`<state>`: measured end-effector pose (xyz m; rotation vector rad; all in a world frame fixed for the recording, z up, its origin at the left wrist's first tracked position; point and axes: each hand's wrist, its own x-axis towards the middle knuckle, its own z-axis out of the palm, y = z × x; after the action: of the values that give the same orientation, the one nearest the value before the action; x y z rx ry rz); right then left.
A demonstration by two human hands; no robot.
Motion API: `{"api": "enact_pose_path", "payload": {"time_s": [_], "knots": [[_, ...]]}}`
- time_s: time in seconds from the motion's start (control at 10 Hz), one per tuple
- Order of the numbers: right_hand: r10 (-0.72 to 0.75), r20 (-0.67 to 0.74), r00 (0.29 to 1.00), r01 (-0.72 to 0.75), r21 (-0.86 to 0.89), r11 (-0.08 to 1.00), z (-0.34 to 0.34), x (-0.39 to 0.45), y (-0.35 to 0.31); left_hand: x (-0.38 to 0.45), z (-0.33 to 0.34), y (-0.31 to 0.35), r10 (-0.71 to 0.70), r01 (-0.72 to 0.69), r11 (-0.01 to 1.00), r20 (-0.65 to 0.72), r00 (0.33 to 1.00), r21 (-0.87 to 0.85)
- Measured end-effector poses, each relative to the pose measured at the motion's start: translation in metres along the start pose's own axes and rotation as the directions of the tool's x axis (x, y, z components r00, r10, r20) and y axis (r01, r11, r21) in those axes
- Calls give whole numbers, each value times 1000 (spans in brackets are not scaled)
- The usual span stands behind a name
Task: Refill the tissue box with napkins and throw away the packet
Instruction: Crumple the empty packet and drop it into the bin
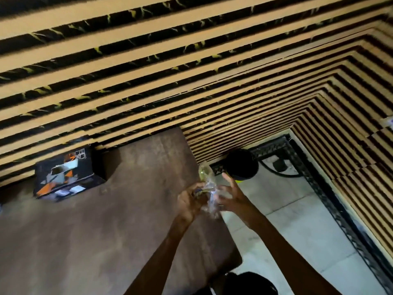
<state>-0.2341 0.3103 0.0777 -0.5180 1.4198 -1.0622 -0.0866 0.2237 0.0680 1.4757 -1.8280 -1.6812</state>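
Left hand (191, 199) pinches the clear packet (209, 192) – right hand (228, 195) spread beside it; I'd judge it light, crinkly, slippery – bunch it mid-body.

Tissue box (63, 175) on table (106, 231) far-left; bin (241, 165) on floor, right of table.

There is a single view, from the person's head, looking steeply down and forward over the dark brown wooden tabletop (89, 237). The tabletop fills the lower left, close under the lens. Beyond it rises the striped tan-and-black slatted wall (191, 67); right of it lies pale tiled floor (297, 226).
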Motion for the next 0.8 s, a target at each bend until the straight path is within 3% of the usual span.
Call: {"api": "enact_pose_path", "payload": {"time_s": [0.1,0.2,0.3,0.5,0.6,0.7,0.8], "knots": [[-193,6,981,186,-295,937,-38,-14,2,20,36,26,5,-2,999,60,998,-48],[-410,-97,907,282,-583,762,-82,-8,12,40,83,44,42,-44,999,108,993,17],[-507,-173,845,191,-786,588,-133,18,14,76,135,61,46,-54,996,109,993,72],[-379,-236,894,-76,-917,393,-245,136,33,197,239,54,-154,156,985,30,988,-77],[-389,-262,883,-115,-925,362,-301,212,64,269,281,26,-160,158,986,-32,987,-54],[-383,-251,889,-29,-866,500,-355,293,114,338,317,-31,-204,196,977,-99,974,-85],[-307,-221,926,-23,-842,539,-388,371,169,396,341,-96,-229,215,972,-164,959,-98]]}}
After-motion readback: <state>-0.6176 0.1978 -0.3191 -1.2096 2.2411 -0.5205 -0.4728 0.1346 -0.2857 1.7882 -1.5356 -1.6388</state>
